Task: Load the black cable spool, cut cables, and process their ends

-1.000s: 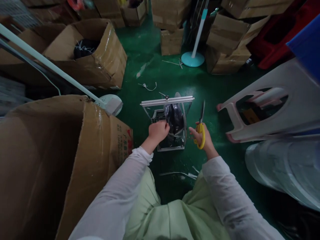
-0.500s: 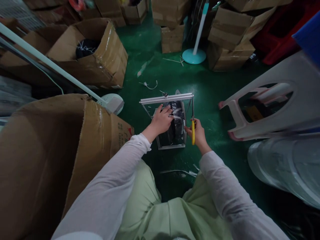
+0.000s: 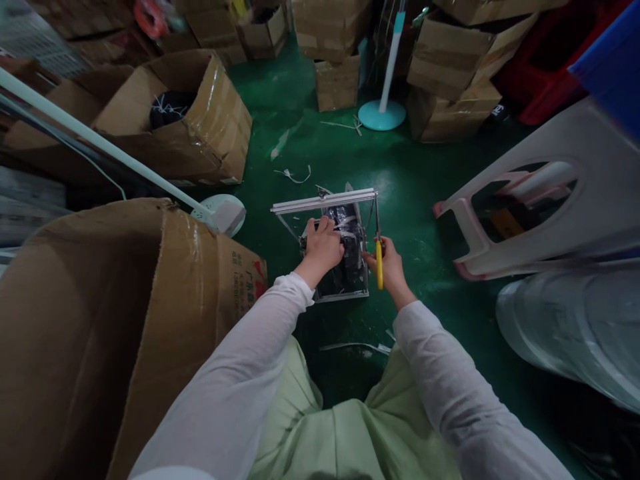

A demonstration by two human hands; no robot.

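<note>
In the head view, taking twelve o'clock as straight away from the person, a dark bundle wrapped in shiny clear plastic (image 3: 353, 259) lies inside a silvery metal-railed frame (image 3: 327, 201) on the glossy green floor (image 3: 420, 177). Its long axis runs roughly from twelve to six, and pale thin bands (image 3: 346, 233) cross its upper part.

The left hand (image 3: 324, 247) is the nearer one, lying over the bundle's nine o'clock side; its fingers are slightly apart and bent, pointing to twelve, though whether the hidden fingertips press or pinch anything I cannot tell. From these fingers, most of the bundle lies towards three to five o'clock.

The right hand (image 3: 393, 270) is just off the bundle's three o'clock side, its fingers closed around yellow-handled metal scissors (image 3: 379, 265). The scissors stand edge-on, blades towards twelve beside the top rail's right end; whether the blades are spread cannot be told, nor whether the thumb touches the bundle.
</note>
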